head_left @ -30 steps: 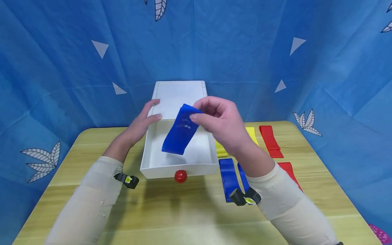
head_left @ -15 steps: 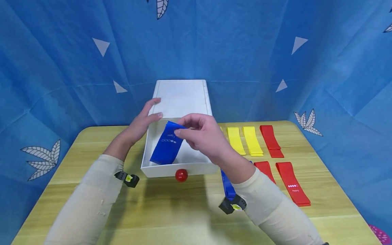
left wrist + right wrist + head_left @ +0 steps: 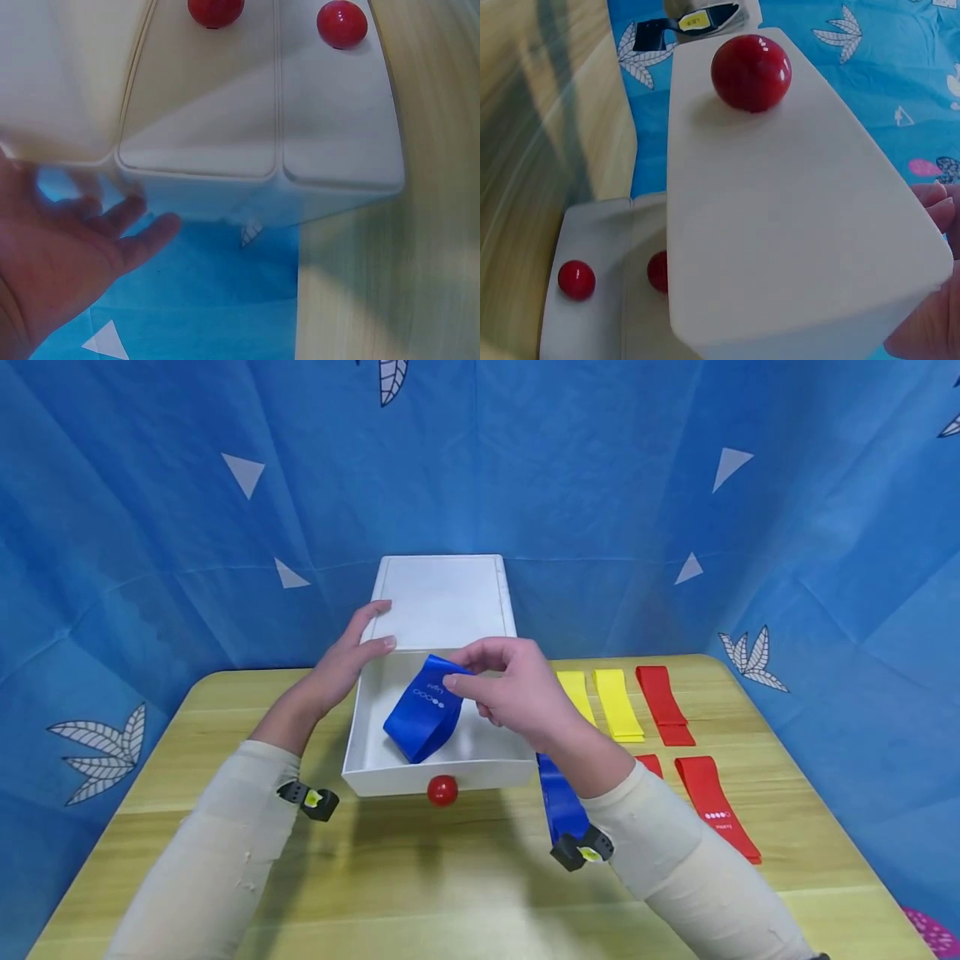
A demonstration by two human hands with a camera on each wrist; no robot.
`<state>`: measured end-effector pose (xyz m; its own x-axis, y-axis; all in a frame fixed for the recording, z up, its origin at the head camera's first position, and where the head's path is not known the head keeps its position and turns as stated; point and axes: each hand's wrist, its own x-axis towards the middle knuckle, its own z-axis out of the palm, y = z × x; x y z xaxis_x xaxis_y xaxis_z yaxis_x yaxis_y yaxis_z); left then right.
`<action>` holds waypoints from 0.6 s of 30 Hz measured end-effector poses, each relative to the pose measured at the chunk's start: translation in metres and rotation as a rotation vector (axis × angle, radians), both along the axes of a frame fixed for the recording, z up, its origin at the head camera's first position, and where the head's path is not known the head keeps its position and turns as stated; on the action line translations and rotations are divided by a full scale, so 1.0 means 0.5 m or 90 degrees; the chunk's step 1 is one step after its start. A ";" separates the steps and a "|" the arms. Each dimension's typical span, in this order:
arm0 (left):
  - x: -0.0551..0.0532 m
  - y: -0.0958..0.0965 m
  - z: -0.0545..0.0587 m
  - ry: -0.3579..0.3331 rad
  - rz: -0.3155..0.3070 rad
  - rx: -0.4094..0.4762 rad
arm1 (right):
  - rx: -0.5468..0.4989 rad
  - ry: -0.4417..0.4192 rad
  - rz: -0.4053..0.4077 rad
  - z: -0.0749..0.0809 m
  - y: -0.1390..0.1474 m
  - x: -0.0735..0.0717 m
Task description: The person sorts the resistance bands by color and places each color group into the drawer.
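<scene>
My right hand (image 3: 517,693) pinches a blue resistance band (image 3: 425,710) by its upper end, thumb on top. The band carries white print reading "Light", and its lower end sags in a bent loop inside a pulled-out white drawer (image 3: 491,773). A red knob (image 3: 442,790) sits on that drawer's front. At the left edge of the white cabinet (image 3: 446,602), my left hand (image 3: 337,668) rests with spread, relaxed fingers. In the left wrist view its fingers (image 3: 150,238) lie beside the cabinet wall. The drawer hides the band in the right wrist view.
Right of the drawer lie yellow bands (image 3: 618,703), red bands (image 3: 716,806) and another blue band (image 3: 561,802), partly covered by my right forearm. Lower drawers with red knobs (image 3: 577,280) show in the right wrist view. A blue curtain (image 3: 600,510) hangs behind the wooden table (image 3: 450,885).
My right hand has come down and left, lowering the blue band into the drawer, then shifted slightly right; the band's lower end now bends. My left hand has stayed at the cabinet.
</scene>
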<state>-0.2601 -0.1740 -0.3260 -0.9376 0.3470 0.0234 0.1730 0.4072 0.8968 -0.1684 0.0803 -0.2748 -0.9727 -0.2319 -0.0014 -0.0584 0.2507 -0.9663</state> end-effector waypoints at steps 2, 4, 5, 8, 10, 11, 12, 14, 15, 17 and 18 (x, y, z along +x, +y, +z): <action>0.001 0.000 0.001 -0.001 0.000 -0.001 | 0.021 0.003 -0.009 0.000 0.004 -0.002; 0.000 0.000 0.000 -0.001 0.001 -0.003 | 0.047 0.012 -0.020 0.001 0.007 -0.005; 0.000 0.000 0.000 -0.001 0.001 -0.004 | 0.062 0.018 -0.026 0.001 0.009 -0.006; 0.000 -0.001 0.000 0.000 0.002 -0.005 | 0.096 0.030 -0.042 0.003 0.013 -0.010; 0.000 -0.001 0.000 0.000 0.001 -0.003 | 0.107 0.035 -0.047 0.002 0.015 -0.012; 0.000 -0.001 0.001 0.000 0.000 -0.003 | 0.111 0.035 -0.050 0.002 0.017 -0.013; 0.000 -0.001 0.001 -0.001 -0.001 -0.002 | 0.112 0.034 -0.052 0.001 0.018 -0.014; 0.000 -0.001 0.002 -0.002 -0.002 0.000 | 0.112 0.028 -0.057 -0.001 0.022 -0.017; -0.001 -0.001 0.002 -0.003 -0.003 0.000 | 0.113 0.024 -0.060 -0.002 0.024 -0.018; 0.000 -0.001 0.003 -0.004 -0.005 -0.001 | 0.113 0.017 -0.065 -0.004 0.028 -0.020; 0.000 -0.001 0.004 -0.003 -0.006 0.000 | 0.112 0.015 -0.067 -0.004 0.031 -0.021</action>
<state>-0.2601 -0.1745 -0.3241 -0.9345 0.3555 0.0186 0.1723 0.4058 0.8976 -0.1788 0.0958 -0.2770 -0.9918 -0.1270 -0.0100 -0.0448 0.4214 -0.9058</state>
